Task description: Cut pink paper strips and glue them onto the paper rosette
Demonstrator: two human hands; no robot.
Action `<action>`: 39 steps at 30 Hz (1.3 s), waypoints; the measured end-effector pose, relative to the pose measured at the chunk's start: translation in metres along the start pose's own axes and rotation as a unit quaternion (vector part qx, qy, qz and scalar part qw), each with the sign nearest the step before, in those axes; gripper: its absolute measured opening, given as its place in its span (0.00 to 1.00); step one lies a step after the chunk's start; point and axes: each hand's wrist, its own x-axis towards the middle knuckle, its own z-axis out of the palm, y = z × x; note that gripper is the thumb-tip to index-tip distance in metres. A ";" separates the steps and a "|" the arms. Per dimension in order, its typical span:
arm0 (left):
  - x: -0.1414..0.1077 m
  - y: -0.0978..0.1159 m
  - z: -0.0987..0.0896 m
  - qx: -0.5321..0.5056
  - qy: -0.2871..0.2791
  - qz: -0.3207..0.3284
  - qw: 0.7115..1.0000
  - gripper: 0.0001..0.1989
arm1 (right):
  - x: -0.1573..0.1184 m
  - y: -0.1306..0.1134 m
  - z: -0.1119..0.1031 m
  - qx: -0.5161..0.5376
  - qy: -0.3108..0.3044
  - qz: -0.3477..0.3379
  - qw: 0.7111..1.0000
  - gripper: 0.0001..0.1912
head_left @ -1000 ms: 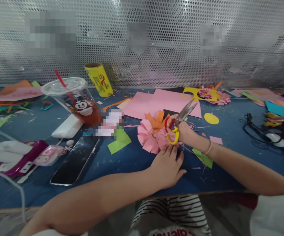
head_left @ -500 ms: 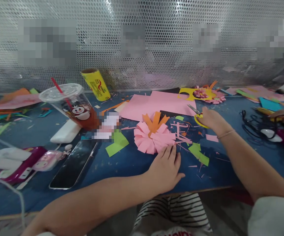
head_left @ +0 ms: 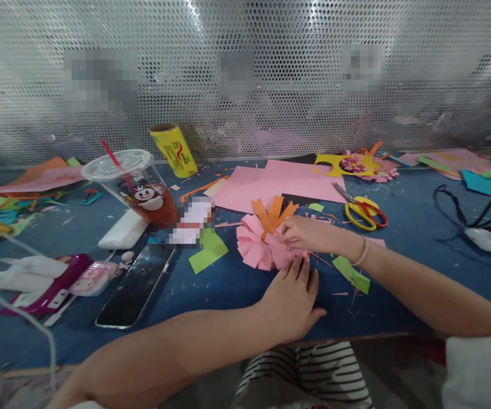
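Observation:
A pink paper flower [head_left: 254, 245] with looped strips and orange paper pieces [head_left: 271, 213] at its top lies on the blue table. My left hand [head_left: 293, 295] rests palm down at its lower right edge, fingers stretched out and touching the pink strips. Over the flower's right side, my right hand [head_left: 307, 234] has its fingers bent and pressed together on a pink strip; the fingertips are partly hidden. Scissors [head_left: 365, 213] with yellow and red handles lie on the table to the right.
Pink paper sheets [head_left: 245, 184] lie behind the flower, with green scraps [head_left: 208, 250] around. On the left are a drink cup [head_left: 143, 187] with a red straw, a phone [head_left: 137, 287] and a white power bank [head_left: 124, 230]. A yellow roll [head_left: 175, 150] stands near the mesh panel [head_left: 271, 125].
My right hand has let go of the scissors and moved left onto the flower. The scissors now lie on the table. My left hand remains at the flower's edge.

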 end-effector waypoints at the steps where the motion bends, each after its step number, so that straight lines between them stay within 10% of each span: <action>1: 0.000 0.000 0.000 -0.002 -0.002 -0.003 1.000 0.34 | 0.000 0.006 0.003 0.016 -0.002 0.001 1.000 0.08; 7: -0.002 0.000 -0.001 -0.006 0.004 -0.005 1.000 0.34 | 0.002 0.020 0.016 0.079 0.057 0.084 0.992 0.05; 19: -0.001 -0.001 -0.002 -0.002 0.006 -0.002 1.000 0.33 | -0.014 0.004 0.010 -0.126 0.037 -0.080 0.988 0.11; 25: -0.002 -0.001 -0.002 -0.004 -0.004 0.000 1.000 0.33 | -0.044 0.020 -0.027 -0.092 0.145 0.111 0.979 0.12; 32: 0.000 -0.009 -0.032 0.027 0.023 0.050 0.998 0.23 | -0.097 0.068 -0.061 -0.382 0.123 0.402 0.823 0.12; 39: -0.007 -0.067 -0.062 0.004 -0.073 -0.046 0.996 0.34 | -0.067 0.037 -0.043 -0.305 0.101 0.386 0.865 0.18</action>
